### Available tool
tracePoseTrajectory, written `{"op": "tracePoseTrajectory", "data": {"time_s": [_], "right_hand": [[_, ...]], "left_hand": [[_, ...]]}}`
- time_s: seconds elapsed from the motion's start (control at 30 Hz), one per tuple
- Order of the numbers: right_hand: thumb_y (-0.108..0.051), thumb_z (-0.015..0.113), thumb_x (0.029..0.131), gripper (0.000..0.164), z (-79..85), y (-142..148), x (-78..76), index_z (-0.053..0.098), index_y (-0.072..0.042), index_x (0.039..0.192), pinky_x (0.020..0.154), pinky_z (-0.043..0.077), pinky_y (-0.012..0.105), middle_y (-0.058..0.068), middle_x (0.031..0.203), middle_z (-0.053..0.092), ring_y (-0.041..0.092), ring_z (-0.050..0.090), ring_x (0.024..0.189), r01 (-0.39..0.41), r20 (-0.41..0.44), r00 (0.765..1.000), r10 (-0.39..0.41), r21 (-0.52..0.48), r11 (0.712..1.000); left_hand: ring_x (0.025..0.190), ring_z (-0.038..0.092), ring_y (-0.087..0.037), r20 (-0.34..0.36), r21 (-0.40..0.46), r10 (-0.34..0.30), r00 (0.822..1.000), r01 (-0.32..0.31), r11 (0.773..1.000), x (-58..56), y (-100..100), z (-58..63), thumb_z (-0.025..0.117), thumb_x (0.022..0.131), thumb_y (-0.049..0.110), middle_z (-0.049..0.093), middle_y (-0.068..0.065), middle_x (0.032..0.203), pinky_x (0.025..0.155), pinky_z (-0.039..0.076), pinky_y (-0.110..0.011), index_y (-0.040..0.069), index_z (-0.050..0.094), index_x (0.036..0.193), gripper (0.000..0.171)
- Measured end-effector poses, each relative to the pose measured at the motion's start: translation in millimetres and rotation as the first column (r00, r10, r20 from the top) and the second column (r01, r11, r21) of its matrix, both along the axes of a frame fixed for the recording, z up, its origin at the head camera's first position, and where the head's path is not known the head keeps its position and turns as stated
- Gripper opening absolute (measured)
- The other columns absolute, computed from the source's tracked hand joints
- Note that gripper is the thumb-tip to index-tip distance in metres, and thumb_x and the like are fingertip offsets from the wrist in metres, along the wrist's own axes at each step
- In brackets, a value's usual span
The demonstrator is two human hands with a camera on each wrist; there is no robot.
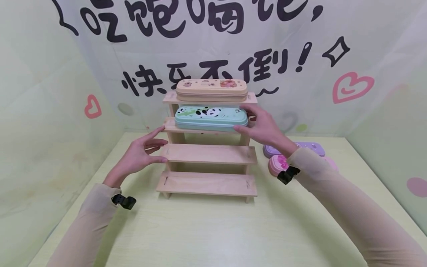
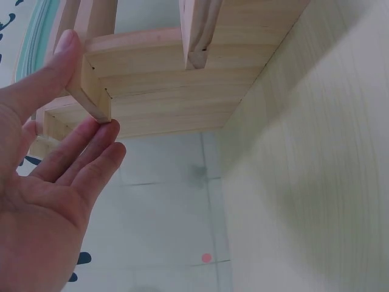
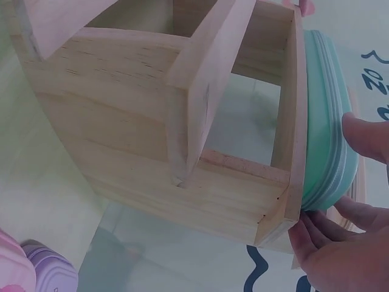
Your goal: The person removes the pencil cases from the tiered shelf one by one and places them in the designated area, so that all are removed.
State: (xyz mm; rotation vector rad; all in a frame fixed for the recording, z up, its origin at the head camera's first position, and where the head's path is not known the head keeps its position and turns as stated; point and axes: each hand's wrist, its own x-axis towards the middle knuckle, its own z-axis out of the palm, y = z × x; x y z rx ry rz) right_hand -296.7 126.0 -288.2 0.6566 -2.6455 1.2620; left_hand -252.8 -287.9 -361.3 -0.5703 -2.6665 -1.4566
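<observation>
In the head view my right hand [image 1: 263,124] grips the right end of a teal pencil case [image 1: 211,118] with a panda picture. Its thumb is in front and its fingers curl behind the end. The case lies flat along the second shelf from the top of a wooden step rack [image 1: 208,154]. My left hand [image 1: 140,152] holds the rack's left side. In the left wrist view, its thumb [image 2: 65,45] and fingertips [image 2: 112,131] sit on either side of a shelf end. A peach pencil case [image 1: 211,89] rests on the top shelf.
Right of the rack, a purple case [image 1: 311,147] and a pink case [image 1: 276,166] lie on the pale table [image 1: 207,230], partly covered by the right forearm. Behind stands a white wall cloth [image 1: 200,44] with black writing. The two lower shelves [image 1: 207,183] bear nothing.
</observation>
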Motion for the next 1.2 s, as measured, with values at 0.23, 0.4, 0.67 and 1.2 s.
{"op": "tracePoseTrajectory", "data": {"time_s": [0.23,0.4,0.67,1.2], "right_hand": [[-0.021,0.086,0.09,0.079,5.5,-0.2,-3.6,0.047,-0.001,0.156,0.108,0.053,0.051,0.02,0.146,0.055,0.038,0.06,0.124,-0.014,0.036,0.999,0.013,0.028,0.999],[-0.022,0.087,0.089,0.081,7.9,0.5,-5.1,0.046,-0.002,0.156,0.111,0.05,0.052,0.021,0.149,0.054,0.039,0.059,0.128,-0.025,0.055,0.998,0.022,0.053,0.998],[-0.021,0.087,0.089,0.08,9.5,0.1,-6.2,0.048,-0.001,0.156,0.113,0.05,0.049,0.02,0.152,0.052,0.039,0.058,0.131,-0.036,0.08,0.996,0.032,0.04,0.999],[-0.02,0.088,0.088,0.076,9.8,18.4,-7.3,0.052,0.001,0.152,0.115,0.047,0.051,0.02,0.148,0.056,0.039,0.057,0.13,-0.101,0.101,0.99,0.099,0.011,0.995]], "left_hand": [[0.129,0.062,-0.032,0.0,0.003,-0.001,1.0,0.001,1.0,-0.3,-0.1,-0.2,0.094,0.08,0.008,0.068,-0.013,0.135,0.112,0.049,-0.046,0.035,0.037,0.165,0.106],[0.13,0.061,-0.032,0.001,0.003,-0.001,1.0,0.001,1.0,-0.4,-0.4,-0.2,0.094,0.08,0.009,0.068,-0.014,0.135,0.112,0.049,-0.047,0.035,0.037,0.165,0.106],[0.13,0.061,-0.032,0.007,0.001,0.005,1.0,-0.005,1.0,0.3,-0.9,0.0,0.095,0.079,0.01,0.067,-0.013,0.136,0.112,0.049,-0.046,0.036,0.037,0.165,0.106],[0.13,0.061,-0.032,0.003,0.001,0.0,1.0,0.0,1.0,-0.5,0.2,0.1,0.094,0.08,0.009,0.067,-0.013,0.137,0.113,0.049,-0.046,0.036,0.037,0.165,0.106]]}}
